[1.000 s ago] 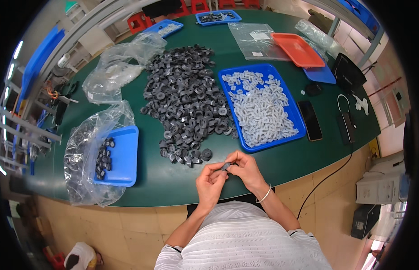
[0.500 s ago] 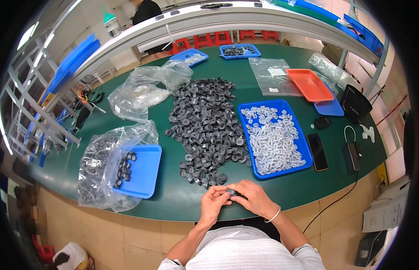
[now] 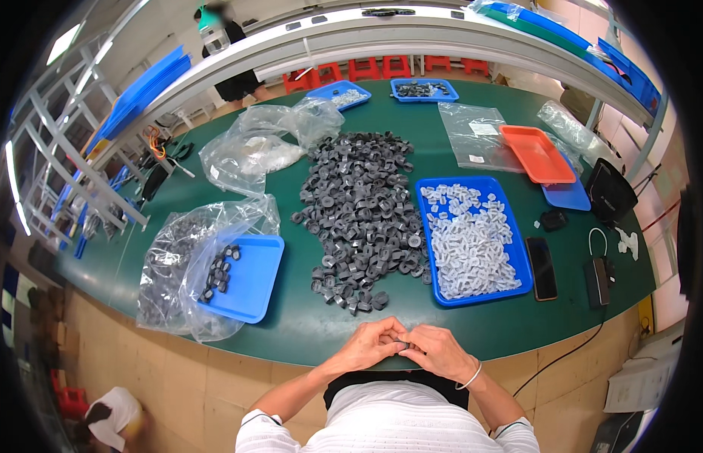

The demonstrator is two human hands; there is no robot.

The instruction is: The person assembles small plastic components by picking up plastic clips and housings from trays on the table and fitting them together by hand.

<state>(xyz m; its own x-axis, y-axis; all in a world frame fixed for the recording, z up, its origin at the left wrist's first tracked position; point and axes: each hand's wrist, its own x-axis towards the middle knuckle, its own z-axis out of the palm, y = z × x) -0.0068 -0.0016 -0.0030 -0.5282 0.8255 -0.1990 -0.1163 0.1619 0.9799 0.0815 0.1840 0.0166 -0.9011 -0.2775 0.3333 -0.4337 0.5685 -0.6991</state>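
Observation:
My left hand [image 3: 372, 343] and my right hand [image 3: 434, 349] meet at the near edge of the green table [image 3: 306, 332]. Together they pinch a small dark grey ring part [image 3: 403, 346], mostly hidden by the fingers. Just beyond the hands spreads a big heap of grey ring parts [image 3: 363, 215]. To its right a blue tray [image 3: 521, 264] holds many small translucent white pieces [image 3: 470, 241].
At the left a blue tray [image 3: 253, 279] with a few grey rings sits half inside a clear plastic bag [image 3: 178, 257]. More bags, an orange tray [image 3: 536, 153], a phone [image 3: 542, 268], a black box and a cable lie around. Another person [image 3: 110, 415] crouches at lower left.
The view has tilted upward, showing more of the far shelf. My hands have stayed together on the small part and now sit lower in the picture.

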